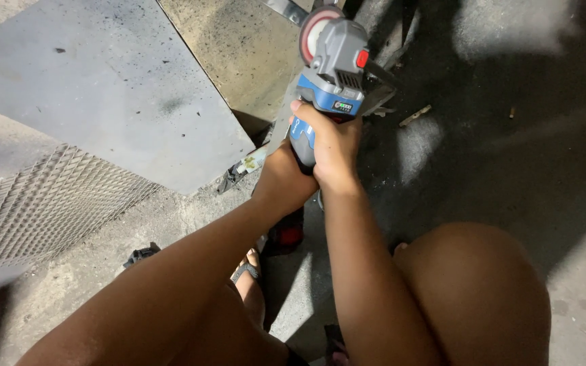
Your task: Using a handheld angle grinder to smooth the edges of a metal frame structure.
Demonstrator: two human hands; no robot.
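The person holds a blue and grey grinder (330, 74) with 2 hands. The right hand (334, 146) is wrapped tight around the blue handle, with the thumb up near the grey top. The left hand (283, 177) is pressed against the handle from the other side, just under the right hand, and it grips too. The grinder points away from the person, up over the floor (510, 156). Its round disc (317, 30) is at the far end, right by a thin metal strip (286, 10). A big flat grey sheet (116, 88) lies on the floor to the left. A piece of metal mesh (42, 203) lies next to that sheet. A foot in a sandal (249, 278) shows under the arms.
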